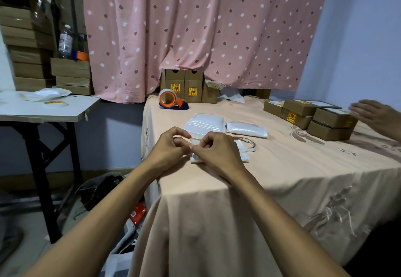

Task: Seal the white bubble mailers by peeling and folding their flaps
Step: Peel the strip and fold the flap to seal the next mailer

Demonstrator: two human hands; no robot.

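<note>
Both hands (195, 146) pinch the mailer (196, 158) between them.

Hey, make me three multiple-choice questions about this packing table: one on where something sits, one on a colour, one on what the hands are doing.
1. Where is the tape dispenser?
A. on the peach-covered table, before the upright boxes
B. on the floor
C. on the flat boxes

2. The curtain is:
A. blue
B. pink, dotted
C. green

3. The left hand and right hand are:
A. apart, idle
B. lifting a box
C. together, pinching a white mailer

A: it stands by the boxes. B: pink cloth. C: fingertips meet on the mailer.
</note>
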